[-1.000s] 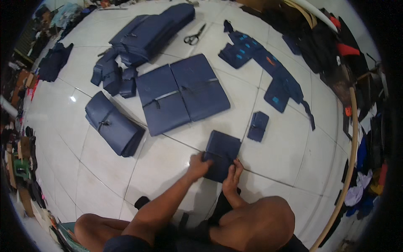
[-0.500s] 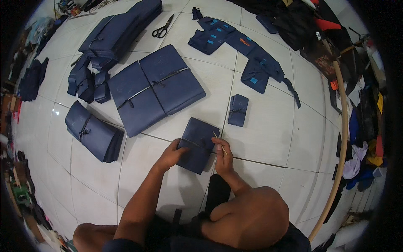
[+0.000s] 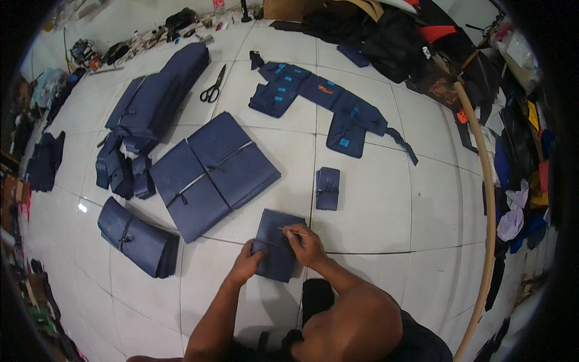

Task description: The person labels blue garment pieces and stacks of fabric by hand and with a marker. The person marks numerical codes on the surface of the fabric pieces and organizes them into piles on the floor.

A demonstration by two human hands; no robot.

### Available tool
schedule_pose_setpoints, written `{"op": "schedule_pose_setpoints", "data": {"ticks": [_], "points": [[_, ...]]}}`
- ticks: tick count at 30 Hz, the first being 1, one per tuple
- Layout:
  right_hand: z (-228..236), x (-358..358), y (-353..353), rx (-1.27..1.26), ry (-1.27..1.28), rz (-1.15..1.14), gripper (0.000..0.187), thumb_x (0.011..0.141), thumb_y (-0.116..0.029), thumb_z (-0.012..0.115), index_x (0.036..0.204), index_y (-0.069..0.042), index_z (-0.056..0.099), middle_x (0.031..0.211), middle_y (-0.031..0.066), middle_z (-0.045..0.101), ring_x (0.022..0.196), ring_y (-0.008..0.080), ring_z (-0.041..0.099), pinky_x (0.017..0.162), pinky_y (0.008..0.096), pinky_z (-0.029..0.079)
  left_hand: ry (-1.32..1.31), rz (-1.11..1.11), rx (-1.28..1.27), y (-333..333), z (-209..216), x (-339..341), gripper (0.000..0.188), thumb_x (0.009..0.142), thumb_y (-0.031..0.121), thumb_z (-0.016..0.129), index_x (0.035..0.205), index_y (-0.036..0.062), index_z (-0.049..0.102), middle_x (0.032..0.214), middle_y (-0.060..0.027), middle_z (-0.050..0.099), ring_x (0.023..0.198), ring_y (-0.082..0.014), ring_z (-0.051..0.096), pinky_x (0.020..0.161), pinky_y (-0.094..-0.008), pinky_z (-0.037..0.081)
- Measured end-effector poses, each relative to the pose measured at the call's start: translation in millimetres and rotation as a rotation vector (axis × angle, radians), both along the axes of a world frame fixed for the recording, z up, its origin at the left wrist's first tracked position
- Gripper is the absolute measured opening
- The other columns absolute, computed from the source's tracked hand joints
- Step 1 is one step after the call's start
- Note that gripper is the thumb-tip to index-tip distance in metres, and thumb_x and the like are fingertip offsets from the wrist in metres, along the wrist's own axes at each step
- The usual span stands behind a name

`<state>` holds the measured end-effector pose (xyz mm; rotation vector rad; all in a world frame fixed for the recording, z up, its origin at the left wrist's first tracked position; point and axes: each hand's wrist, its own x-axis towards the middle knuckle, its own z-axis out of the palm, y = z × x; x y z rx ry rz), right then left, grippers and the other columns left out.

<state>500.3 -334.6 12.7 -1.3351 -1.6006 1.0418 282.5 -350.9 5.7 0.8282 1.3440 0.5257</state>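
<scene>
On the tiled floor in front of me is a tied stack of dark blue fabric pieces, with a thin dark cord across it. My left hand grips its left edge, thumb on top. Pinched in my right hand is a thin yellowish pen-like stick, its tip at the upper part of the stack. Whether the tip touches the fabric, I cannot tell. A small tied bundle lies to the right, and a large square tied bundle to the upper left.
Left of these lie a rolled tied bundle, small bundles and a tall stack. Black scissors rest beyond. A sewn blue piece with bright blue tabs spreads at the far side. A curved wooden pole runs along the right.
My right hand has moved left over the stack, bringing the stick's tip from its right edge to its upper part. The view has tilted up, so things appear lower.
</scene>
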Motion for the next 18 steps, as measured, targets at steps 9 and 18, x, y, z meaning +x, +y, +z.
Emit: {"op": "schedule_pose_setpoints", "data": {"ticks": [9, 18], "points": [[-0.4, -2.2, -2.3, -0.006, 0.039, -0.018, 0.022, 0.100, -0.020, 0.057, 0.113, -0.004, 0.065, 0.108, 0.0140, 0.068, 0.101, 0.0280, 0.067, 0.086, 0.0372, 0.053, -0.013, 0.041, -0.020, -1.2, 4.5, 1.3, 0.057, 0.091, 0.021, 0.062, 0.139, -0.0051, 0.042, 0.120, -0.0169, 0.061, 0.108, -0.0233, 0.060, 0.093, -0.0332, 0.048], [-1.6, -3.7, 8.9, 0.029, 0.026, -0.004, 0.024, 0.099, -0.020, 0.058, 0.112, 0.000, 0.064, 0.107, 0.0161, 0.068, 0.102, 0.0312, 0.067, 0.089, 0.0392, 0.052, -0.069, 0.039, -0.068, -0.3, 1.8, -1.5, 0.059, 0.091, 0.020, 0.064, 0.141, -0.0017, 0.040, 0.121, -0.0158, 0.061, 0.108, -0.0250, 0.060, 0.094, -0.0350, 0.048]]}}
